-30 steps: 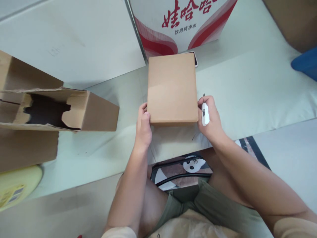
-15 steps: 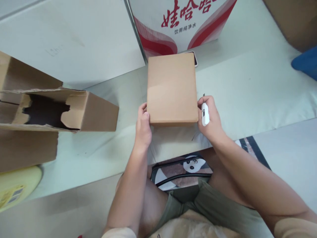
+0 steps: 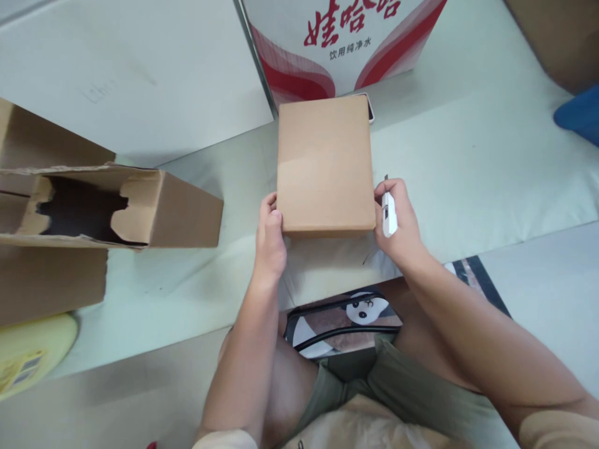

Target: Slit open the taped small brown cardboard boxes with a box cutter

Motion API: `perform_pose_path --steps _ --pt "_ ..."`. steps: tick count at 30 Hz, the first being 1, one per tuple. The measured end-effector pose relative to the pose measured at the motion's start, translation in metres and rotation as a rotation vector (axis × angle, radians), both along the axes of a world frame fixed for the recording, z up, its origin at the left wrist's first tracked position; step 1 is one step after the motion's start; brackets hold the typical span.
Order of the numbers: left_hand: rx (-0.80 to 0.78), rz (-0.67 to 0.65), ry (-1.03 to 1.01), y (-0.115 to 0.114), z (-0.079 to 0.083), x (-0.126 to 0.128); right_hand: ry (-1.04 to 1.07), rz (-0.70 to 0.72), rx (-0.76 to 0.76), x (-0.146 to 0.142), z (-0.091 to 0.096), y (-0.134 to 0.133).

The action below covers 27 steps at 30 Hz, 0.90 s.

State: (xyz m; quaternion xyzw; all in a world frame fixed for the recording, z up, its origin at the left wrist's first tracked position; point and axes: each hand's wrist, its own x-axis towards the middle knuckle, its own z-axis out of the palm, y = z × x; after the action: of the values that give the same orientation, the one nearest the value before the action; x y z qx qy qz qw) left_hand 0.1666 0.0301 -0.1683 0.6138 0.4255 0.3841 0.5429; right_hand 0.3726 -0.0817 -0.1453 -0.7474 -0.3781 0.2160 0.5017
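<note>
A closed brown cardboard box (image 3: 325,165) is in front of me on the pale green surface. My left hand (image 3: 271,240) grips its left side near the front corner, with the thumb at the edge and the fingers partly hidden behind. On the other side my right hand (image 3: 397,218) is closed around a white utility knife (image 3: 389,214), whose short blade points away from me. The curled fingers of this hand are against or very near the box's right side; contact there is partly hidden.
To the left stand an open cardboard box (image 3: 187,212) and a yellow container (image 3: 42,352). A white and red carton (image 3: 346,75) is behind the box, with a phone-like object (image 3: 371,112) partly hidden between them. A blue object (image 3: 580,118) lies far right.
Both hands keep the same hold on the box and the knife. Only a slight shift of the camera view shows.
</note>
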Motion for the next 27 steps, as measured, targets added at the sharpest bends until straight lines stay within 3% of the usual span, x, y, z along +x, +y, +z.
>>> perform_pose_path --steps 27 --pt "-0.045 0.028 -0.043 -0.0008 0.0023 0.0037 -0.026 0.006 -0.017 -0.0001 0.0001 -0.0005"
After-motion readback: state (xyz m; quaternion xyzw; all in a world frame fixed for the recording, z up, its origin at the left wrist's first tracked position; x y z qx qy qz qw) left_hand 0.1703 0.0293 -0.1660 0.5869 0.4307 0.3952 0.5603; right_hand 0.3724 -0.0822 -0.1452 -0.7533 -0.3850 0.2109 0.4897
